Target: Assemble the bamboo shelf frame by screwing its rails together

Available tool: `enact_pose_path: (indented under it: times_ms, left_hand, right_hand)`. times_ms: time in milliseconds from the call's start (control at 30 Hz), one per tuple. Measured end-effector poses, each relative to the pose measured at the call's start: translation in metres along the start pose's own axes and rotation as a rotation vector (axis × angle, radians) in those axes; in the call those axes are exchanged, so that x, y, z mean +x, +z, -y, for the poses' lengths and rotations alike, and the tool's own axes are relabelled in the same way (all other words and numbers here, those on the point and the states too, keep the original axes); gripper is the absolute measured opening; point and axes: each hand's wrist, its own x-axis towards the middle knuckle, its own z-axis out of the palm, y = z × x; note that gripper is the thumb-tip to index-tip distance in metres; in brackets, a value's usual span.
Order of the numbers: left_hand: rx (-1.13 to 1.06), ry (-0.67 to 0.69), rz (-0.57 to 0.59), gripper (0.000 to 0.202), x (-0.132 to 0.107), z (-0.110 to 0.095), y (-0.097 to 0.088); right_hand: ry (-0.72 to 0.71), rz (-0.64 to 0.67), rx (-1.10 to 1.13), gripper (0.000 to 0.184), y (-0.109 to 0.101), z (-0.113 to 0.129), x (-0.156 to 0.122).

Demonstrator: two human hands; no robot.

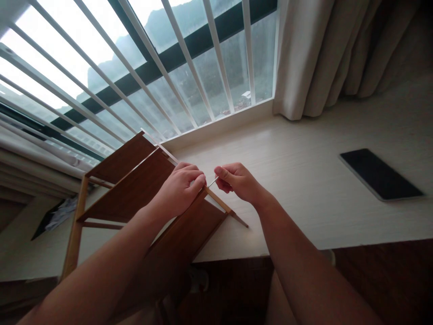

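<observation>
A brown wooden shelf rack (130, 187) with light wooden posts lies on its side across the edge of a pale window ledge (304, 198). My left hand (181, 187) is closed round one light post of the rack, near its upper end. My right hand (237, 180) is closed in a pinch on a thin silvery tool (213, 182), whose tip points at the post just beside my left fingers. The two hands are almost touching. What kind of tool it is cannot be made out.
A black phone (380, 174) lies flat on the ledge at the right. Cream curtains (338, 54) hang at the back right. White window bars (152, 67) run behind the rack. Dark floor (372, 280) shows below the ledge's front edge.
</observation>
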Motion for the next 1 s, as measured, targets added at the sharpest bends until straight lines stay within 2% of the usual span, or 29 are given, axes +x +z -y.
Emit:
enact_pose_path:
  times_ms: [333, 800, 1000]
  left_hand:
    - [0.006, -0.002, 0.005, 0.041, -0.0003, -0.0007, -0.0006]
    - [0.006, -0.005, 0.006, 0.041, -0.0008, -0.0019, -0.0005]
    - [-0.002, -0.003, 0.001, 0.041, 0.0000, -0.0016, -0.0011]
  right_hand:
    - [0.006, 0.031, 0.016, 0.044, -0.0023, 0.0015, -0.0006]
    - [-0.070, 0.057, 0.063, 0.037, -0.0018, -0.0021, 0.0005]
    - [-0.024, 0.048, -0.001, 0.049, -0.0027, -0.0002, -0.0001]
